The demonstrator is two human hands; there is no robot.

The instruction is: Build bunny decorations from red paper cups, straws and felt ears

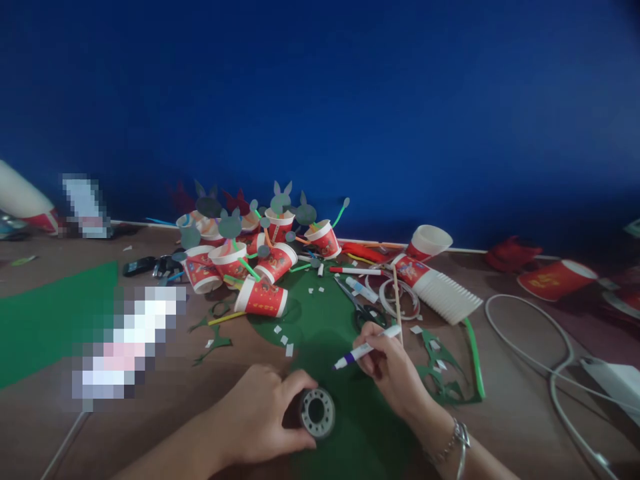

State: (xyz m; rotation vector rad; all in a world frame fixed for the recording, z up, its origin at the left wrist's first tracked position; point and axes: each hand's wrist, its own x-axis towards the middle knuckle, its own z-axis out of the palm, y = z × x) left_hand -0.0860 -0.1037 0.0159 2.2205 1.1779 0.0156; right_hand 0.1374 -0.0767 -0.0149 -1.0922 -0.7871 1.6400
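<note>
My left hand (260,410) is closed around a short round grey spool-like piece (317,412), with a wide centre hole and a ring of small holes. It looks like a tape core and rests on the green paper (325,333). To the right, my right hand (383,357) grips a white marker (367,348) with purple near its end, which points left above the paper. A bracelet is on my right wrist. Black-handled scissors (370,317) lie just beyond my right hand. Small white paper scraps (289,349) are scattered on the sheet.
Red paper cups (263,297) with rabbit-shaped paper heads crowd the back. A stack of cups (440,291) lies at right, beside a looped white cable (555,373) and green paper offcuts (443,373). Another green sheet (55,313) is at left, near a blurred-out phone-like object (130,340).
</note>
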